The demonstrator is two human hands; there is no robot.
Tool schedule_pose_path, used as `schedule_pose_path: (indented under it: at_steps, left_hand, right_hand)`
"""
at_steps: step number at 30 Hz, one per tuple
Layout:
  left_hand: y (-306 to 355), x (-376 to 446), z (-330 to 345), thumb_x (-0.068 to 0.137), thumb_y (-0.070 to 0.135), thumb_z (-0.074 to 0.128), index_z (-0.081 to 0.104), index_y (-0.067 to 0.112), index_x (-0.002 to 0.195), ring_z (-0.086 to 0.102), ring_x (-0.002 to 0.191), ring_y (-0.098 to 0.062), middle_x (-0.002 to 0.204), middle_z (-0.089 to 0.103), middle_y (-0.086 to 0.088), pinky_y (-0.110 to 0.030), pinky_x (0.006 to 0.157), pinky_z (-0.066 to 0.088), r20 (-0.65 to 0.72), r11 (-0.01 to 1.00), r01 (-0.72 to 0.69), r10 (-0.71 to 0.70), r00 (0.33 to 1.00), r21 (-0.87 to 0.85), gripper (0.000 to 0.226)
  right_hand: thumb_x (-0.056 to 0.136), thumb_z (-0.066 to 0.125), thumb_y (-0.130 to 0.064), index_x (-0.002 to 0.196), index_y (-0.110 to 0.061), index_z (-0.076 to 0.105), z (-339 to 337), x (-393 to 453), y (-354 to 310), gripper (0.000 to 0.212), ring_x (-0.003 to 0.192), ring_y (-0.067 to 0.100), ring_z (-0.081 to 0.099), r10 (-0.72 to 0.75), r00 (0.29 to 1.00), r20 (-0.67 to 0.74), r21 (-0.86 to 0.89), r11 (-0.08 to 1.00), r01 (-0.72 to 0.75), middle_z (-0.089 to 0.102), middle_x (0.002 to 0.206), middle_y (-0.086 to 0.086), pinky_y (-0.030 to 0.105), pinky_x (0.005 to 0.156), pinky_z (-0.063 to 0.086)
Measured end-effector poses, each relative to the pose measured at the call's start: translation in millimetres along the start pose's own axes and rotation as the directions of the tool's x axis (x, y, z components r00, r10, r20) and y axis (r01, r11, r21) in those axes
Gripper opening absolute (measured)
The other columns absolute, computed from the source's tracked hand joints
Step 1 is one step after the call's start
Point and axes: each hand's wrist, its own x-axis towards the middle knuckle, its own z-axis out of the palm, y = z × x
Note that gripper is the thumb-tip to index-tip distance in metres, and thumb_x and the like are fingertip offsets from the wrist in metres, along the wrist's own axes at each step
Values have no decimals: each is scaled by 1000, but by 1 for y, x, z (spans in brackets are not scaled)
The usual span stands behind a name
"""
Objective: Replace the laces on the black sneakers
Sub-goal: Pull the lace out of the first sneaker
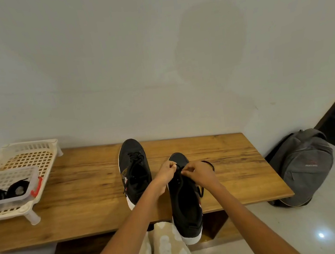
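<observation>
Fingertips of both hands meet over the toe end of the near black sneaker point(184, 197), curled tight and pinching its black lace point(200, 189) at the far eyelets; left hand point(166, 173) comes in from the left, right hand point(198, 172) from the right, a dark band on that wrist. A loose lace end hangs down the right side of the shoe. This sneaker lies lengthwise, toe far, heel with white sole overhanging the near edge of the wooden bench point(85, 192) (heel seems to rest toward the person's lap; contact unclear). Second black sneaker point(134, 170) sits just to the left, fully on the bench, toe toward the wall, still laced at the far end. Bench top is warm brown wood grain, running left to right along a plain pale wall point(152, 53) carrying a soft shadow. Far left on the bench: white plastic lattice rack point(27, 159) on short legs, holding a clear container point(20, 188) with red clasp; coiled black laces point(3, 193) inside. Right of the bench, on pale glossy floor point(306, 232), a grey backpack point(303, 166) leans against the wall. Patterned beige clothing at near edge.
</observation>
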Motion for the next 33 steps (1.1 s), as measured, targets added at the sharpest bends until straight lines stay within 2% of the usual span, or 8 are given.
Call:
schedule_pose_path:
  at_steps: [3, 6, 9, 14, 20, 24, 28, 33]
  left_hand:
    - [-7, 0, 0, 101, 16, 38, 48, 15, 97, 46, 83, -12, 92, 50, 0, -23, 70, 37, 7, 999, -52, 52, 999, -11, 11]
    - [-12, -2, -4, 96, 10, 51, 54, 15, 110, 52, 104, -16, 112, 57, -4, -27, 89, 41, 89, 992, -71, 80, 993, -105, 15]
    - [-13, -1, -8, 90, 13, 62, 59, 15, 118, 54, 104, -9, 108, 61, 4, -20, 84, 41, 149, 983, -115, 136, 979, -141, 29]
    - [-8, 3, -5, 87, 20, 68, 67, 11, 84, 60, 86, -15, 83, 64, -2, -21, 72, 44, 80, 979, -91, 107, 991, -181, 9]
    - [1, 2, -6, 88, 24, 66, 67, 15, 87, 62, 71, -10, 81, 67, 1, -17, 58, 45, -105, 827, -36, -29, 994, -562, 9]
    - [13, 4, -9, 85, 26, 69, 67, 14, 91, 63, 77, -10, 87, 68, 2, -27, 76, 44, -116, 786, -47, -32, 993, -617, 14]
    - [18, -3, -8, 88, 27, 64, 68, 10, 100, 62, 78, -8, 86, 67, 4, -18, 64, 43, -121, 834, -101, 41, 992, -542, 21]
    - [2, -9, -1, 87, 35, 64, 70, 18, 103, 62, 99, -10, 104, 70, 5, -17, 77, 42, 51, 917, -112, 141, 989, -384, 24]
  right_hand:
    - [89, 58, -28, 76, -19, 72, -10, 6, -8, 21, 56, 10, 51, -31, 999, -18, -95, 995, 29, 65, 68, -1, 22, 50, 38]
    - [84, 57, -26, 50, -20, 44, -29, 18, -20, 37, 45, 11, 31, -13, 998, -56, -8, 1000, 13, 36, 48, -5, 26, 47, 25]
    - [86, 56, -29, 52, -20, 39, -45, 30, -40, 40, 47, 11, 29, -44, 999, 25, -107, 993, 47, 32, 50, -5, 24, 46, 22]
    - [89, 55, -30, 51, -20, 40, -36, 34, -43, 42, 47, 11, 31, -24, 999, 40, -141, 990, 30, 34, 50, -5, 24, 46, 23]
    - [93, 52, -31, 70, -13, 56, -32, 21, -13, 30, 60, 13, 44, -41, 999, 11, 229, 973, 38, 50, 65, 0, 28, 60, 32]
    - [90, 59, -32, 88, -14, 72, -25, 12, 3, 22, 79, 15, 59, -114, 971, 210, -30, 992, 123, 68, 88, 3, 33, 74, 45]
    - [88, 62, -38, 69, -17, 65, -28, 15, -6, 28, 55, 11, 46, -83, 992, 98, -92, 991, 92, 54, 62, -1, 25, 53, 34]
    - [88, 64, -36, 54, -24, 51, -74, 20, -50, 38, 44, 3, 34, -130, 977, -167, 142, 978, 155, 45, 50, -11, 18, 47, 27]
